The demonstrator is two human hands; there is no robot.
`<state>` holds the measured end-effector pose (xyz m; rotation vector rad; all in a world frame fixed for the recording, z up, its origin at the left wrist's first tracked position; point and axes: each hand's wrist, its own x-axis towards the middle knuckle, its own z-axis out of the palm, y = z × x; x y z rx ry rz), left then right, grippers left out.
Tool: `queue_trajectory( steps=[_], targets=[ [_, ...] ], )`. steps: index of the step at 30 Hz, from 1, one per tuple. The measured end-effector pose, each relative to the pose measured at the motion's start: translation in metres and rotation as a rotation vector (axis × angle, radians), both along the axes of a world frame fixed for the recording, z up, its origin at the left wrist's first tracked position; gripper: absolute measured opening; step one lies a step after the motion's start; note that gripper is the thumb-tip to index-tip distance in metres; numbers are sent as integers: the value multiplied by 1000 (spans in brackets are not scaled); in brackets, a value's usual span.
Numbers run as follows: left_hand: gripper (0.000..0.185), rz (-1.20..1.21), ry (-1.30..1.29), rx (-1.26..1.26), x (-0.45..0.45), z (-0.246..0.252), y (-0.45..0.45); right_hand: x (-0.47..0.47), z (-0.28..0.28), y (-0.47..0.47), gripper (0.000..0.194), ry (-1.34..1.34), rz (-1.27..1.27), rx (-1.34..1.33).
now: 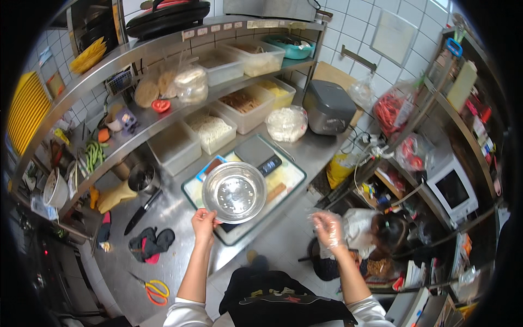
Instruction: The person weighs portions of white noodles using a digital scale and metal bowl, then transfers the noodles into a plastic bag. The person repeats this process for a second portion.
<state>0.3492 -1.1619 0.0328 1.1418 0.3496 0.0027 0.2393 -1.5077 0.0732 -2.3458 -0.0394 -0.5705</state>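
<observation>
My left hand (204,224) grips the near-left rim of a shiny metal bowl (234,192), thumb over the edge. The bowl appears to hold no food and sits over a glass-like cutting board (292,173), hiding part of it. Behind the bowl, a digital kitchen scale (255,153) with a lit display lies on the board. A blue-edged item (212,166) is partly covered by the bowl's far-left rim. My right hand (328,229) wears a loose clear plastic glove and hangs in the air right of the counter. Its fingers are curled, and I see nothing held.
Plastic tubs of shredded food (210,131) line the counter's back. A bagged white food (287,124) stands beside a grey lidded appliance (330,107). A black knife (143,212), dark cloth (151,244) and scissors (153,291) lie left. A person (359,229) is close to my right.
</observation>
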Motion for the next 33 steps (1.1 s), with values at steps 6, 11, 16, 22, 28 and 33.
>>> queue_trajectory(
  steps=[6,11,16,22,28,33],
  targets=[
    [21,36,102,-145,140,-19,-98,111,-29,-15,11,264,119,84],
    [22,179,151,-152,203,-45,-157,205,-70,-43,18,242,201,-75],
    [19,234,196,-42,219,-67,-178,289,-100,-52,51,466,451,-516],
    [20,251,312,-2,208,-54,-194,329,-128,-59,53,346,697,-524],
    [38,273,430,66,174,-6,-202,359,-110,-78,47,391,909,-409],
    [36,-453,295,119,165,34,-266,393,-48,-88,51,659,737,1162]
  ],
)
